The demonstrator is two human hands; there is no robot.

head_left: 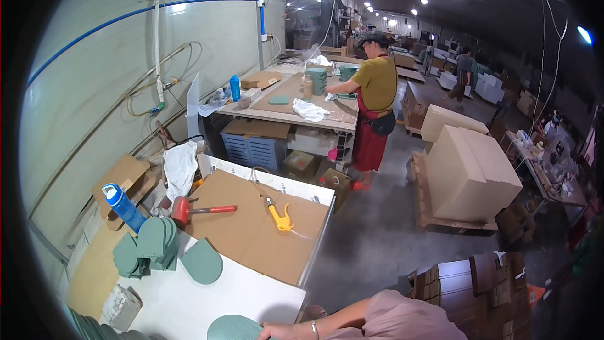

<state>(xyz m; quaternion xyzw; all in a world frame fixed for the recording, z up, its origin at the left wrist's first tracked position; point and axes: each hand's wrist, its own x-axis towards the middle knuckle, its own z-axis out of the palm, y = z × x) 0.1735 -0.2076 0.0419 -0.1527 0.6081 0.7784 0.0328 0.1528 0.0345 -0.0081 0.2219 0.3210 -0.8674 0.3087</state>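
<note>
At the lower edge, my right hand (283, 331) reaches in from the right, with a bracelet at the wrist and a pink sleeve. Its fingers are closed on the edge of a green rounded panel (233, 328), partly cut off by the frame. My left hand is out of the picture. Beyond, on the white tabletop (189, 305), lies a single green panel (202, 261) with one rounded end. To its left stands a stack of similar green panels (157, 242). More green ribbed pieces (88, 324) fill the lower left corner.
A red mallet (211, 209) and a yellow air blow gun (281, 217) lie on cardboard (251, 239). A blue bottle (124, 206) stands by the wall. Across from me, a person (377, 88) works at another table (296, 110). Large cartons (465, 176) sit on a pallet at right.
</note>
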